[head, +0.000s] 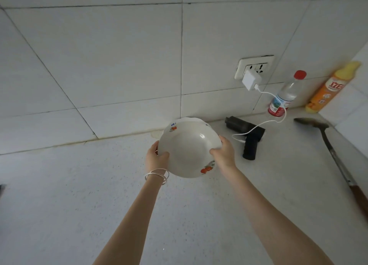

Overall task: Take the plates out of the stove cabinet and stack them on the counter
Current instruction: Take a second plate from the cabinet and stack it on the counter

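Plates (187, 147), apparently a small stack, are being held tilted above the tabletop (99, 195) near its back edge, gripped at opposite rims by left hand (156, 158) and right hand (224, 154), fingers closed. Placement is being prepared; level lowering is being called for next.

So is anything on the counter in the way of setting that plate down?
Nothing visible. The left hand and right hand hold the floral plate over bare counter; the black tool and charger cable lie to its right.
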The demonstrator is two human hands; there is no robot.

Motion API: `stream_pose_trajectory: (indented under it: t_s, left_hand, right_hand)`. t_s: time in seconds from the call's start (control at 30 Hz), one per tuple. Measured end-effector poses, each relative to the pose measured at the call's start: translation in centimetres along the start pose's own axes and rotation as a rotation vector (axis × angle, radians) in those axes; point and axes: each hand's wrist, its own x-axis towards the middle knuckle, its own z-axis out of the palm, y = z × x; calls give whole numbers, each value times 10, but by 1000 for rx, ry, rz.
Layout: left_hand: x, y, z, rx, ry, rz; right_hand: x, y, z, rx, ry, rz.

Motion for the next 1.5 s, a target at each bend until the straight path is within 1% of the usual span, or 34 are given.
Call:
stream_pose_trajectory:
  t_s: [0.13, 0.23, 0.4, 0.6, 0.7, 0.77, 0.83, 0.9, 1.07, 1.13, 1.2, 1.3, 1.37, 1.5]
  left_hand:
    - [18, -6, 8, 123, 31, -10]
    - [29, -7, 13, 153, 50, -14]
    - [42, -18, 21, 108, 30, -26]
    - [46, -24, 31, 74, 51, -4]
    - [43, -21, 26, 159, 23, 4]
    - [40, -18, 17, 271, -33, 60]
    - [31, -10, 4, 399, -83, 136]
    - [16, 0, -15, 536, -95, 249]
    - [-46, 40, -65, 812, 2, 617]
    - [-76, 55, -82, 875, 47, 747]
    - [-110, 67, -99, 890, 94, 839]
    - [-159, 74, -123, 908, 150, 895]
    - [-189, 71, -138, 926, 163, 886]
    - [-253, 48, -160, 993, 148, 840]
  right_hand:
    - [23, 7, 10, -3, 1, 38]
    - [39, 11, 15, 1, 7, 41]
    - [52, 17, 21, -81, 9, -27]
    - [57, 27, 28, -173, 15, -22]
    - [56, 23, 25, -240, -19, -18]
    - [52, 17, 18, -307, -60, -48]
    - [38, 8, 8, -365, -80, -114]
    - [17, -2, -6, -422, -82, -219]
    - [-55, -41, -42, -575, -79, -513]
    - [-88, -53, -53, -689, -36, -668]
    - [-119, -61, -63, -788, -6, -798]
    - [-166, -67, -76, -870, -6, -885]
    - [-194, -64, -83, -901, -10, -907]
    - [-249, -43, -94, -886, -76, -946]
